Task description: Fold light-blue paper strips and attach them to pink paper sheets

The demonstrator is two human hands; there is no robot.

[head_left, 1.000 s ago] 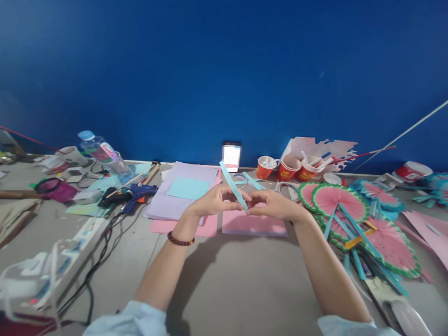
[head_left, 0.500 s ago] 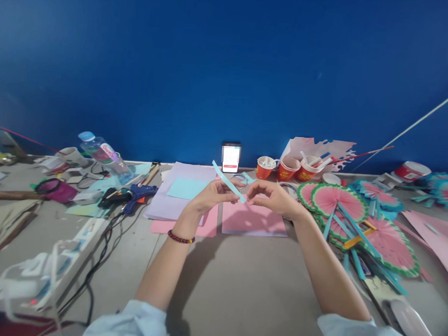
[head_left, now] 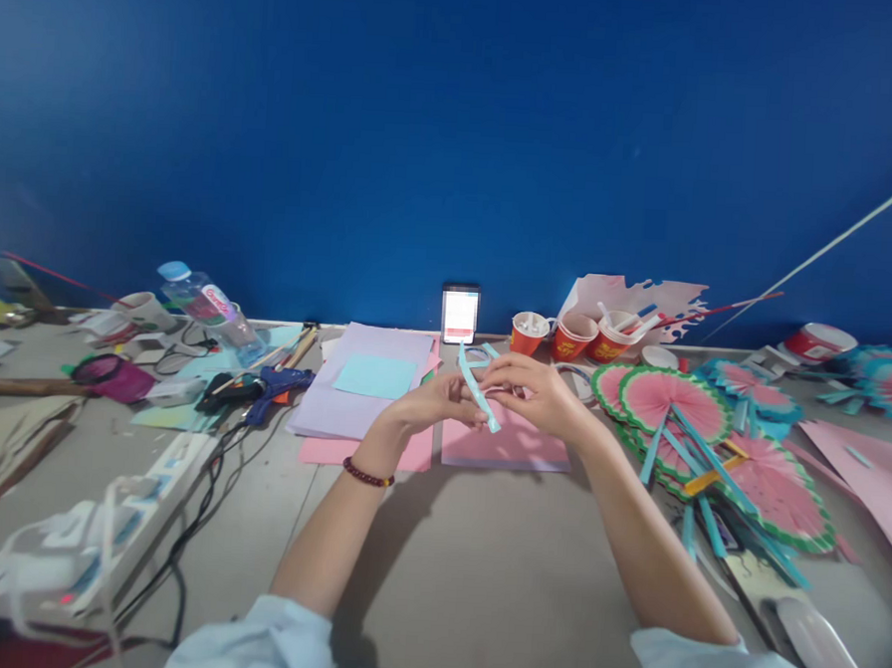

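A narrow light-blue paper strip (head_left: 476,385) is held up between my hands, slanting from upper left to lower right. My left hand (head_left: 440,401) pinches it from the left, fingertips near its lower half. From the other side my right hand (head_left: 527,388) has its fingers closed against the strip's middle. The fingertips of both hands nearly meet there. Below them lies a pink paper sheet (head_left: 507,449). A lilac paper stack (head_left: 323,407) with a light-blue paper piece (head_left: 375,375) on top sits left of my hands.
Pink-and-green paper fans (head_left: 674,401) with blue strips lie at right. Red paper cups (head_left: 574,336) and a lit phone (head_left: 460,315) stand along the blue wall. At left are a blue glue gun (head_left: 275,390), a plastic bottle (head_left: 212,307) and a power strip (head_left: 144,518) with cables.
The strip has turned more upright and shifted right. My right hand has moved left onto it, and my left hand has slid slightly right and down.
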